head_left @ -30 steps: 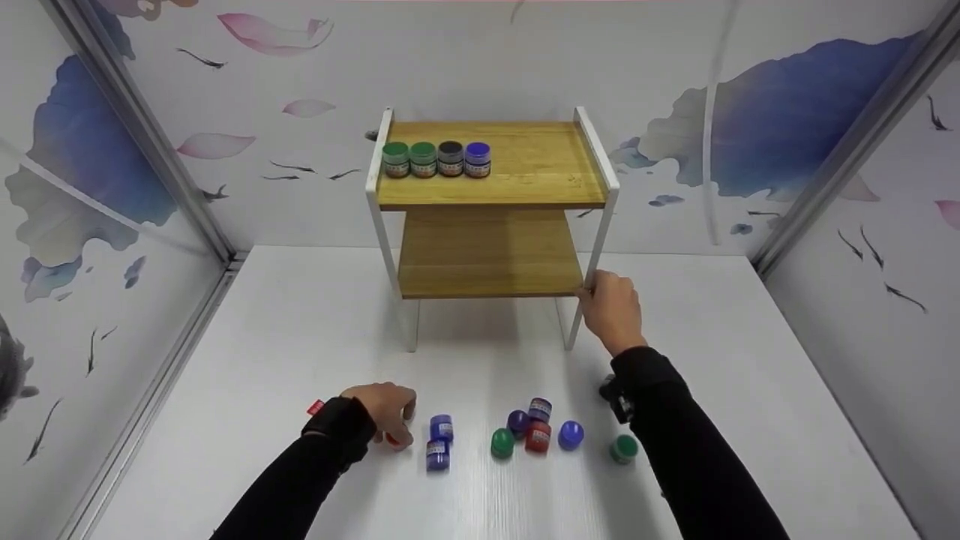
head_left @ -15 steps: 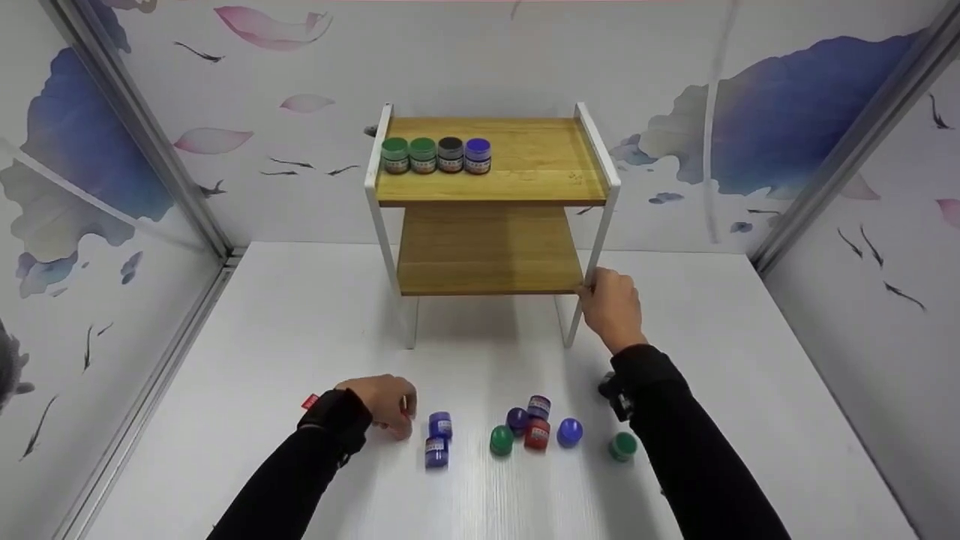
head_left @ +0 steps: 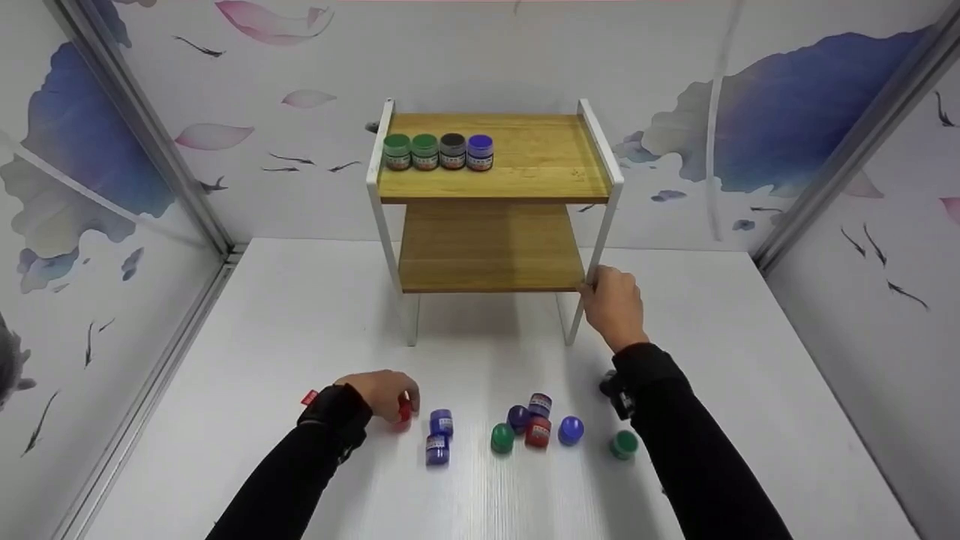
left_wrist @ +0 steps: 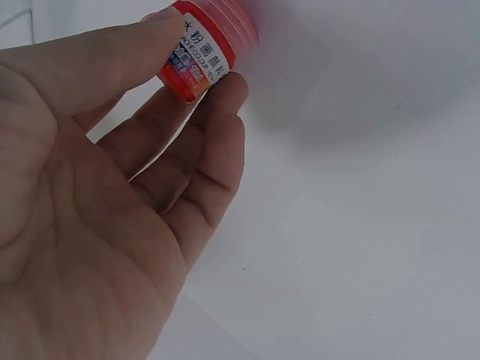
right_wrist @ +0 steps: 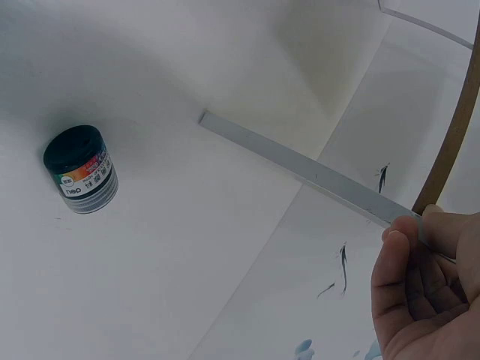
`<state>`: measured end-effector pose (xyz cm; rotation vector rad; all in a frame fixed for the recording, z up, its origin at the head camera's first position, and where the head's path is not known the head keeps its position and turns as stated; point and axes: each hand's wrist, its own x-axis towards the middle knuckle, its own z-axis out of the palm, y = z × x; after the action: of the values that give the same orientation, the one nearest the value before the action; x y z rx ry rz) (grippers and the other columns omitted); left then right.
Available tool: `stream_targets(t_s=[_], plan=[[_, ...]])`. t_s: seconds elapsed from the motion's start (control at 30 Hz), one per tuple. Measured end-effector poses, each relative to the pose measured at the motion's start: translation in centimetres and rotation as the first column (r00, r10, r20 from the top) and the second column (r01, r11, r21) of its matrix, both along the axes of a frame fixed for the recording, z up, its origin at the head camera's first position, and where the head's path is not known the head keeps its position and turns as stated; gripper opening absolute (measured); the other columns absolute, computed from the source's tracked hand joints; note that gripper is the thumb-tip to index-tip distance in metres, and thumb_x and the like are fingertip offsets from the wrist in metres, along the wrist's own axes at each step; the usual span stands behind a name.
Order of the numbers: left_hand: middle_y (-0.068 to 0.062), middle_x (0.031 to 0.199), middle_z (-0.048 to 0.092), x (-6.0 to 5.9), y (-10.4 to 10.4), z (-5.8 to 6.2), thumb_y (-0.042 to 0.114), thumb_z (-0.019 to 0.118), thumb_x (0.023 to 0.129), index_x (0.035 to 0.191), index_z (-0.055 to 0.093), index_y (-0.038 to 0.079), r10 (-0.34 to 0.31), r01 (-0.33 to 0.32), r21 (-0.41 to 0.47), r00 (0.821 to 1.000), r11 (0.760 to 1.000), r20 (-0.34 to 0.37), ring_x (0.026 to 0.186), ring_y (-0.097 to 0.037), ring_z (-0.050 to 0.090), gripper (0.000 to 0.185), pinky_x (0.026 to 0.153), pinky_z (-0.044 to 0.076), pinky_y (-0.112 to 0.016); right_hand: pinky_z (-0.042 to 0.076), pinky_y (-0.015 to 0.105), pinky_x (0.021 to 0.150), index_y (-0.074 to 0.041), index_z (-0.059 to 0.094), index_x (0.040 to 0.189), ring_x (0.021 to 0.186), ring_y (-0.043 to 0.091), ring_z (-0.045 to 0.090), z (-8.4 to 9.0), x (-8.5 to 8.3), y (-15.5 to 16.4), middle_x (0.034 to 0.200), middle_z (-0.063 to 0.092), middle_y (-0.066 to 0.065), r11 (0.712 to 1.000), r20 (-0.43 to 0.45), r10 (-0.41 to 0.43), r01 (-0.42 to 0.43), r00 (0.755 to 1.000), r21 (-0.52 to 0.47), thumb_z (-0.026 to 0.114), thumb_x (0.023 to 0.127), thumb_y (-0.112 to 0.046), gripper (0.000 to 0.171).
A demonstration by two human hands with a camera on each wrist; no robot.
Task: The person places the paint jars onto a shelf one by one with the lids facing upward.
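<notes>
Now picking up: left hand (head_left: 381, 393) pinching a red paint jar (left_wrist: 204, 51) between thumb and fingers, just off the table (head_left: 300, 315), in front of the shelf rack (head_left: 491, 202) and left of it. Right hand (head_left: 613, 306) curled round the rack's front right leg, steadying. Next, probably: a lift onto the rack. Jar label in Chinese characters, too small to read surely.
</notes>
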<state>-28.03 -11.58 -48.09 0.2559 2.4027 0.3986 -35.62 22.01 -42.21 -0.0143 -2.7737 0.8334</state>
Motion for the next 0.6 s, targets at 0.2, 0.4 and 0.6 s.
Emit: stream_targets(t_s=[0.2,0.4,0.6], plan=[[-0.002,0.107,0.065,0.23,0.27,0.09,0.005,0.065,0.087,0.105,0.071,0.018,-0.068,0.067,-0.012,0.995,0.998,-0.071,0.095,-0.022,0.052,0.023,0.087,0.046,-0.043,0.053,0.043,0.064,0.005,0.067,0.088,0.073,0.032,0.068,0.04,0.06,0.04,0.082,0.07,0.021,1.0,-0.014,0.005,-0.005,1.0,-0.007,0.062,0.092,-0.008,0.014],[-0.007,0.123,0.065,0.29,0.4,0.37,0.008,0.059,0.091,0.118,0.07,0.013,-0.087,0.087,-0.005,0.991,0.996,-0.106,0.108,-0.024,0.053,0.029,0.105,0.041,-0.049,0.054,0.044,0.065,0.005,0.068,0.089,0.074,0.034,0.069,0.0,0.12,0.07,0.082,0.07,0.022,1.0,-0.02,0.004,-0.004,1.0,-0.003,0.063,0.092,-0.008,0.015],[-0.006,0.117,0.066,0.08,0.33,0.03,0.009,0.06,0.09,0.116,0.069,0.011,-0.093,0.096,0.026,0.989,0.995,-0.119,0.104,-0.023,0.053,0.027,0.104,0.043,-0.048,0.053,0.043,0.064,0.004,0.067,0.087,0.073,0.032,0.068,0.02,0.15,0.04,0.081,0.07,0.021,1.0,-0.014,0.002,-0.002,1.0,-0.006,0.063,0.092,-0.008,0.014]])
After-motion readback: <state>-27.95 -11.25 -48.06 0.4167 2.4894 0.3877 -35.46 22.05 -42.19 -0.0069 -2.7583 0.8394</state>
